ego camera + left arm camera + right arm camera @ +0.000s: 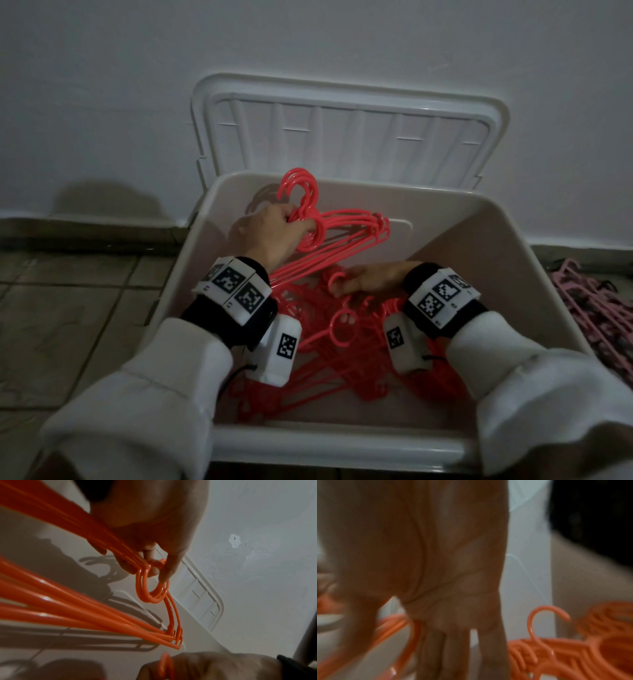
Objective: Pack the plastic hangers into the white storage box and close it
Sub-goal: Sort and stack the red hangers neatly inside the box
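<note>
My left hand (270,236) has its fingers (169,568) curled round the necks of a bunch of red hangers (346,229), just under the hooks — that bundle sits tilted inside the white storage box (513,260), hooks up toward the far wall and long bars slanting down and back toward my left wrist. My right hand (373,277) lies lower, fingers straight and relaxed, palm down on the loose heap of hangers (342,349) covering the box floor; it grips nothing that I can see. The move ahead, I'd judge, turns on lowering the bundle flat along the box's long side, so the left hand is the one placed for it. The lid (349,126) stands open against the wall behind. More hangers, pink (596,308), lie on the floor to the right of the box. No brand or readable writing — only the coded square markers on the wrist bands (236,287).
</note>
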Demonstrator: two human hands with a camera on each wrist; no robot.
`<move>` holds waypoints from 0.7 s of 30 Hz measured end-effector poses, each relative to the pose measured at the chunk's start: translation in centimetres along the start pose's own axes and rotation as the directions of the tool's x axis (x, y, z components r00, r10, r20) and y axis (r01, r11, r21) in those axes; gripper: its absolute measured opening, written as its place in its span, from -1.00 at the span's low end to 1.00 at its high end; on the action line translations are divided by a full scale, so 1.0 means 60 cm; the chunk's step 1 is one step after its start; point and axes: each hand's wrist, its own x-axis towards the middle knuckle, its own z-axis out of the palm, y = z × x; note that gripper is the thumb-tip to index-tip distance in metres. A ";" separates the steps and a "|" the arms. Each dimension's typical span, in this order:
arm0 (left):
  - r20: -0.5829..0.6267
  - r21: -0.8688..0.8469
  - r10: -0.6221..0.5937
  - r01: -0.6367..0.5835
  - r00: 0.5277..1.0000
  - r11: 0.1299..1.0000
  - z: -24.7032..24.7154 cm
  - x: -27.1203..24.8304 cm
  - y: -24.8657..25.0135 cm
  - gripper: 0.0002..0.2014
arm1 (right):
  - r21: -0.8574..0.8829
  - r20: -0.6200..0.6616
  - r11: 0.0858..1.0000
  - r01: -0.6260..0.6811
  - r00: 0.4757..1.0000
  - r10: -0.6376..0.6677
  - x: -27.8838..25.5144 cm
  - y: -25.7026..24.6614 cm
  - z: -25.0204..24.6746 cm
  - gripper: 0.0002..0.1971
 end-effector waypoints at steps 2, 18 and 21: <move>0.007 -0.013 0.004 -0.004 1.000 1.000 -0.001 0.000 -0.001 -0.76 | 0.013 0.149 0.999 0.038 0.988 -0.039 0.000 0.005 -0.005 -0.83; -0.003 0.003 -0.002 0.002 1.000 1.000 0.003 0.011 -0.011 -0.70 | 0.272 -0.010 0.962 -0.007 1.000 0.010 -0.008 0.064 -0.040 -0.72; -0.024 0.006 0.009 -0.009 1.000 1.000 0.003 0.013 -0.014 -0.70 | 0.095 -0.025 0.994 0.048 0.999 -0.046 -0.009 0.065 -0.040 -0.71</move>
